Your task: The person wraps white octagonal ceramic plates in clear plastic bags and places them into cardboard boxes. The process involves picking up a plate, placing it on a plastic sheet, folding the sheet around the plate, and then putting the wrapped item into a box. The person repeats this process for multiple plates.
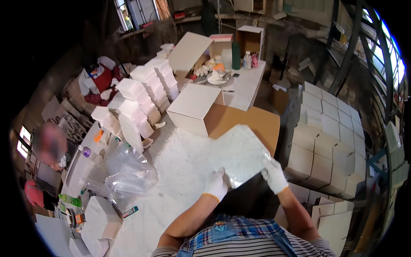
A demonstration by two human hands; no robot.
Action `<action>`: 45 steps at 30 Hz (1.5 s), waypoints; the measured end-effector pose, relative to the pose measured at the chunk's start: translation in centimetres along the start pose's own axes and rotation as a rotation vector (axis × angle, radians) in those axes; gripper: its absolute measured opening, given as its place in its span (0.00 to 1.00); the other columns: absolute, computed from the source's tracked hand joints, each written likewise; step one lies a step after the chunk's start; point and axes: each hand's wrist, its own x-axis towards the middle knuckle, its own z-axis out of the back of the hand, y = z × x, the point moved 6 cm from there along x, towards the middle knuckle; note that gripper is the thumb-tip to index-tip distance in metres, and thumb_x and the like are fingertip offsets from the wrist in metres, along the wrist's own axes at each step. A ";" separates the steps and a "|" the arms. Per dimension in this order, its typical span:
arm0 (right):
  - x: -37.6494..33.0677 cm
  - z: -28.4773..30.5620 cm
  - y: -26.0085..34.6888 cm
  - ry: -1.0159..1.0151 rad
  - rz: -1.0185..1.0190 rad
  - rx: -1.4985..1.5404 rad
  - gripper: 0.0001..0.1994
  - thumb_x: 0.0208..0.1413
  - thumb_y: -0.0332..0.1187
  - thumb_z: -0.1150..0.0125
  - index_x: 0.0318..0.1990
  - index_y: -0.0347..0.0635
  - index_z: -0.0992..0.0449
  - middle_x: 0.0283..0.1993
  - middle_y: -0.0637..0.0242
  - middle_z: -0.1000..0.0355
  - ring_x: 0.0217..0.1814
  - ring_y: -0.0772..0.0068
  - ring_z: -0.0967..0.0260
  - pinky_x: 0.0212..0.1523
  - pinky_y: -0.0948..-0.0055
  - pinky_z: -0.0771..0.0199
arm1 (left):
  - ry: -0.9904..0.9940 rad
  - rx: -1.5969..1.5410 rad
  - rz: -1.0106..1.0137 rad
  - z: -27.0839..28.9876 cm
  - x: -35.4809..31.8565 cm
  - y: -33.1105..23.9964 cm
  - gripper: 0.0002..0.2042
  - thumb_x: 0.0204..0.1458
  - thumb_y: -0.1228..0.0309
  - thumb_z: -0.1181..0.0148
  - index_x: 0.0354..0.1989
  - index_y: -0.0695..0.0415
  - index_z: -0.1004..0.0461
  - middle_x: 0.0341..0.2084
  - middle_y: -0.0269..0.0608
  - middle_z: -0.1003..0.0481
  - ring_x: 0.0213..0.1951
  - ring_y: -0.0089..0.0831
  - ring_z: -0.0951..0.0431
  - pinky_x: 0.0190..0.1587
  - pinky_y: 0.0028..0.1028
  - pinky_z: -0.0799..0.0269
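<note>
Here we grip 1 marble tile with 2 white-gloved hands: our left hand pinches its near-left edge, fingers curled shut on it, and our right hand clamps its near-right corner. The tile is held above the near edge of the marble worktop, tilted, its long axis running from near-left to far-right. Just beyond it lie 1 flat brown cardboard sheet and 1 white box. Crumpled clear plastic bags lie to the left, stacked white tiles farther off, stacked cartons on the right.
</note>
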 end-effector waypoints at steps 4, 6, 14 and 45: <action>8.4 1.6 1.3 0.049 -0.081 0.126 0.10 0.67 0.41 0.41 0.47 0.47 0.25 0.27 0.81 0.34 0.22 0.91 0.43 0.22 0.86 0.47 | 0.136 -0.278 -0.160 -7.0 3.0 -3.0 0.14 0.63 0.76 0.44 0.56 0.64 0.32 0.48 0.45 0.27 0.53 0.37 0.26 0.56 0.34 0.28; 11.3 1.4 3.3 0.109 -0.122 0.069 0.09 0.67 0.39 0.42 0.48 0.46 0.26 0.28 0.80 0.34 0.23 0.91 0.43 0.21 0.87 0.47 | 0.124 -0.381 -0.175 -8.8 4.8 -3.8 0.14 0.63 0.77 0.43 0.55 0.63 0.31 0.48 0.43 0.26 0.54 0.36 0.26 0.57 0.34 0.29; 23.2 -0.1 3.3 0.281 -0.255 0.027 0.09 0.65 0.37 0.39 0.47 0.44 0.26 0.28 0.79 0.36 0.23 0.90 0.44 0.21 0.86 0.49 | 0.072 -0.435 -0.238 -10.6 11.2 -6.0 0.13 0.64 0.74 0.43 0.55 0.60 0.32 0.49 0.42 0.26 0.52 0.37 0.26 0.58 0.39 0.29; 33.3 -10.6 -0.7 0.643 -0.321 0.083 0.11 0.63 0.41 0.36 0.37 0.43 0.24 0.25 0.73 0.33 0.23 0.81 0.37 0.25 0.77 0.35 | -0.168 -0.361 -0.421 -10.3 11.8 -5.3 0.18 0.64 0.63 0.39 0.54 0.63 0.31 0.49 0.50 0.24 0.50 0.46 0.20 0.54 0.43 0.21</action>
